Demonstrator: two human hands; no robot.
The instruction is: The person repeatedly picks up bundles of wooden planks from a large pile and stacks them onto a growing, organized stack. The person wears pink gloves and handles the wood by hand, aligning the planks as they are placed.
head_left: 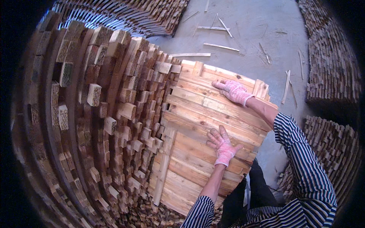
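Observation:
In front of me lie pale wooden boards [190,154] set side by side, with short cross battens near their ends. My left hand [221,146], in a pink and white knit glove, rests on the boards with its fingers spread. Farther off, my right hand [234,91], gloved the same way, lies across the upper boards with its fingers stretched toward the left. Neither hand is wrapped round anything. A cross batten [164,167] runs along the near left part of the boards.
On the left rises a tall stack of timber [114,91] with uneven ends sticking out toward the boards. More stacked wood [330,60] stands at the right, and another stack [323,152] nearer me. Loose thin strips [221,47] lie scattered on the grey floor [251,22].

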